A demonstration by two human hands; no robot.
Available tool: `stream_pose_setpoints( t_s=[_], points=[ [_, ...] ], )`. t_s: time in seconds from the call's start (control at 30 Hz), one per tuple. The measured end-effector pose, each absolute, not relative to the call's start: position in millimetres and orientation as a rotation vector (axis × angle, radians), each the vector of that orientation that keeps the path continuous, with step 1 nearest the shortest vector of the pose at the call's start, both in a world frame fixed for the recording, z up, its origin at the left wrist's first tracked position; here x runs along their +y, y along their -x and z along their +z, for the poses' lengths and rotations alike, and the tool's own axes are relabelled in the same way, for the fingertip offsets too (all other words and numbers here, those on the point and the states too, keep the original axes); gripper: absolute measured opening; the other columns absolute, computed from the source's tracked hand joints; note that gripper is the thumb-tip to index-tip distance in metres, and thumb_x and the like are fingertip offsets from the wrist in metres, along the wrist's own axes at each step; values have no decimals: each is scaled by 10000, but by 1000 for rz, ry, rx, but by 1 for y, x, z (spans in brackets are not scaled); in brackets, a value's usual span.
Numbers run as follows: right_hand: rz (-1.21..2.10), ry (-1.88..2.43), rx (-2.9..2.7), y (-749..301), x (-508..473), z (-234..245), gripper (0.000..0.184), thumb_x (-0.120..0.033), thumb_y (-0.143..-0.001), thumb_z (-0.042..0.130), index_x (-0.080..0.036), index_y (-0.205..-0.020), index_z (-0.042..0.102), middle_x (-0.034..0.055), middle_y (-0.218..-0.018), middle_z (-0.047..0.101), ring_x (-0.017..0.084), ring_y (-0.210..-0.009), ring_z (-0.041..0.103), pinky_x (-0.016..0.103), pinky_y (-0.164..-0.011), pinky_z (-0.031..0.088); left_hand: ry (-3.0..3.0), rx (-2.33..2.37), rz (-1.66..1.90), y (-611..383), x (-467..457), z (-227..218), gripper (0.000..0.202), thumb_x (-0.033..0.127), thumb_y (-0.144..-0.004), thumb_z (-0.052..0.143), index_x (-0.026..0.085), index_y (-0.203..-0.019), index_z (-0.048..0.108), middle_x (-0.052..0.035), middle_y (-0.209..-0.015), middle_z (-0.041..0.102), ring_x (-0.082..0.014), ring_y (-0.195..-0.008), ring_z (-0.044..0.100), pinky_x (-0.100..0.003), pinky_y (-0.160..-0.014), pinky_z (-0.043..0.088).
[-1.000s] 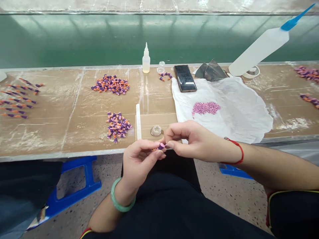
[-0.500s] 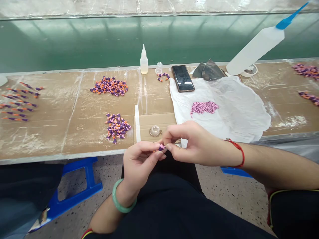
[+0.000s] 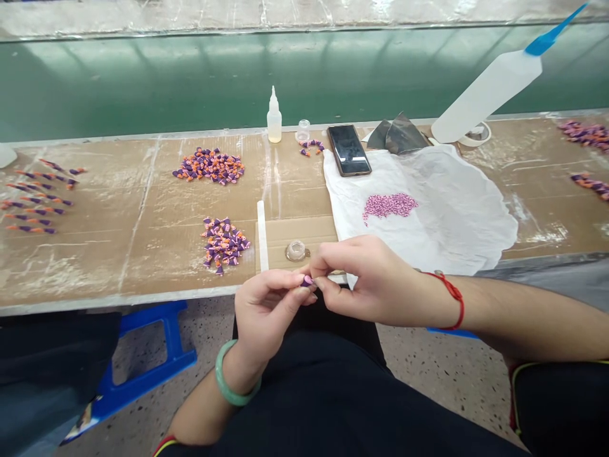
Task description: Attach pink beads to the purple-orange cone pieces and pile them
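Observation:
Between the thumb and forefinger of my left hand [image 3: 266,311] is a small purple and pink piece [image 3: 307,281], partly covered by the fingertips. My right hand [image 3: 354,276] is closed in a pinch right against its pink end; whatever sits between those fingertips is too small to make out. Just beyond the hands, a small clear glass dish [image 3: 295,250] stands on a cardboard piece [image 3: 314,228], beside a white strip [image 3: 262,235]. Tiny pink bits [image 3: 390,205] lie heaped on a white cloth [image 3: 457,203] to the right.
Purple and orange pieces lie in a near pile [image 3: 224,244] and a far pile [image 3: 209,166], with rows of them [image 3: 40,200] at far left. A dropper bottle [image 3: 274,120], a phone [image 3: 349,150], a tape roll [image 3: 476,134] and a large leaning bottle [image 3: 490,95] stand along the back.
My right hand has shifted very slightly, its wrist a little lower, still pinching at the piece. My left hand keeps its hold. The view has moved a touch.

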State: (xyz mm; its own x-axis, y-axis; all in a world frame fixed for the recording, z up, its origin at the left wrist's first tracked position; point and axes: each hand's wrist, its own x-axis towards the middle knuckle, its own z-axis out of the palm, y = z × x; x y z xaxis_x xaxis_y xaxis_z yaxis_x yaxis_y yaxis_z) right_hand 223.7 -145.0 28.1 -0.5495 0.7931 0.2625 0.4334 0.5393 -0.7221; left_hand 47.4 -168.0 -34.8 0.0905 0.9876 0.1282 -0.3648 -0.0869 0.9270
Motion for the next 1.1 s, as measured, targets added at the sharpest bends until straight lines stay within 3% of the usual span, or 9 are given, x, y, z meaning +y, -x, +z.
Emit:
stream_pose_setpoints(
  t_s=[0.13, 0.23, 0.37, 0.5, 0.73, 1.1],
  points=[
    [684, 971, -2270, -225, -149, 39, 161, -108, -888, 492, -205, -766, 535, -1, -710, 707, 107, -597, 629, 222, -556, 443, -1056, 680, 1321, -45, -165, -34, 125, 290, -800, 848, 218, -819, 747, -11, -767, 780, -137, -600, 730, -224, -572, 630],
    [750, 973, -2282, -228, -153, 50, 172, -101, -908, 459, -214, -851, 576, -3, -757, 710, 107, -622, 638, 222, -586, 464, -1023, 556, 1239, -44, -161, -30, 197, 355, -808, 839, 223, -772, 696, 8, -703, 752, -117, -514, 676, -247, -553, 613],
    [787, 982, -2270, -230, -155, 54, 190, -99, -912, 443, -221, -889, 587, 2, -757, 693, 113, -610, 634, 227, -579, 468, -936, 440, 1195, -45, -159, -27, 190, 315, -827, 825, 229, -761, 669, 19, -682, 735, -94, -450, 618, -259, -550, 591],
    [758, 959, -2270, -230, -156, 51, 192, -83, -912, 447, -216, -871, 579, -3, -736, 685, 109, -599, 623, 224, -570, 462, -913, 394, 1189, -47, -158, -28, 142, 269, -848, 805, 227, -794, 680, 11, -709, 743, -93, -471, 630, -225, -509, 550],
    [756, 932, -2245, -231, -155, 48, 211, -51, -912, 447, -211, -874, 580, -16, -733, 694, 101, -596, 611, 223, -571, 459, -842, 266, 1162, -48, -157, -30, 52, 181, -888, 761, 219, -911, 733, 8, -795, 782, -71, -573, 690, -153, -559, 541],
    [822, 940, -2223, -237, -150, 37, 215, -46, -893, 461, -195, -910, 615, -11, -731, 692, 98, -583, 613, 212, -558, 452, -787, 427, 1107, -47, -155, -30, 138, 291, -828, 825, 197, -817, 724, 5, -716, 782, -69, -470, 664, -101, -453, 515]
  ],
)
